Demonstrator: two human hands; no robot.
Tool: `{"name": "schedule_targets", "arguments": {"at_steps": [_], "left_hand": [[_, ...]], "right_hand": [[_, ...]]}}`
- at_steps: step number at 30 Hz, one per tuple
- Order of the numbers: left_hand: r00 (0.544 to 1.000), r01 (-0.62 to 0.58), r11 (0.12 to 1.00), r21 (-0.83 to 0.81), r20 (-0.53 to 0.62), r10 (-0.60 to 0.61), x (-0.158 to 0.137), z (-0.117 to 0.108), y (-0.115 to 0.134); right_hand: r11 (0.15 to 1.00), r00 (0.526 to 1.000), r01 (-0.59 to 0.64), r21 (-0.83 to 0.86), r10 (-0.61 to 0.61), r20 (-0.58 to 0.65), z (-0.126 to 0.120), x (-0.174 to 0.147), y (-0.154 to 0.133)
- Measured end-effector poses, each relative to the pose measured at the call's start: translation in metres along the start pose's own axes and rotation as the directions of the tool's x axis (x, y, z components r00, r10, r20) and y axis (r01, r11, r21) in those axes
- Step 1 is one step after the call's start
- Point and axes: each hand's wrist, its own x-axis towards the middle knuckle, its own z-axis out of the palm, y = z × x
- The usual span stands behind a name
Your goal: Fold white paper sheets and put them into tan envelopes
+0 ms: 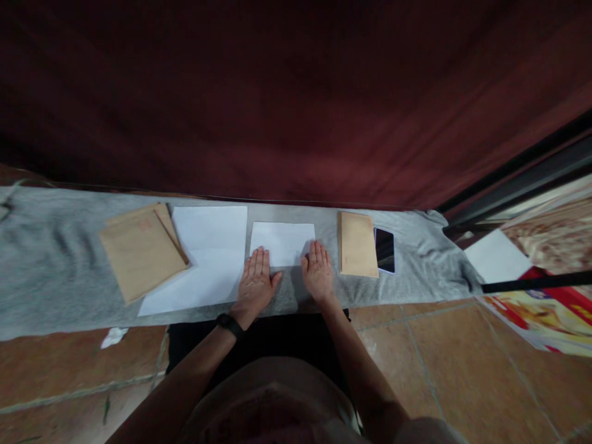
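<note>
A small white sheet of paper (pixel 283 242), maybe folded, lies flat on the grey cloth in front of me. My left hand (pixel 258 280) rests palm down with its fingertips on the sheet's lower left corner, fingers straight and the thumb spread out. At the lower right corner, my right hand (pixel 318 268) lies flat too, its fingers stretched forward close together. Neither hand holds anything. Left of the small sheet are larger white sheets (pixel 213 253), partly under brown envelopes (pixel 143 253). A stack of brown envelopes (pixel 359 245) sits to the right of my right hand.
Beside the right stack lies a phone (pixel 385 250) with a dark screen. Grey cloth (pixel 425 265) covers the long narrow surface, and a dark red curtain-like backdrop (pixel 287 123) rises behind it. A colourful box (pixel 550 314) with a white sheet (pixel 498 258) stands at the far right.
</note>
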Motion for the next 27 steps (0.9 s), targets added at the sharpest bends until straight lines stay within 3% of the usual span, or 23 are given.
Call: {"name": "schedule_targets", "arguments": {"at_steps": [5,7,11,22,27], "left_hand": [[0.999,-0.03,0.999,0.016,0.016,0.03,0.001,-0.003,0.0],[0.999,-0.033,0.999,0.019,0.019,0.033,0.001,-0.004,0.0],[0.999,-0.029,0.999,0.026,0.017,0.028,0.0,-0.006,0.0],[1.0,-0.012,1.0,0.017,-0.004,0.012,0.0,-0.005,0.0],[0.998,-0.053,0.999,-0.004,0.025,0.053,0.022,-0.004,0.016]], "right_hand": [[0.964,0.961,0.242,0.109,-0.254,0.111,0.003,0.013,-0.031],[0.949,0.941,0.287,0.129,-0.304,0.146,0.008,0.016,-0.039],[0.967,0.959,0.238,0.096,-0.249,0.136,0.017,0.018,-0.04],[0.992,0.992,0.123,0.008,-0.123,0.033,0.013,0.021,0.001],[0.994,0.993,0.113,0.006,-0.113,0.036,0.013,0.02,0.005]]}}
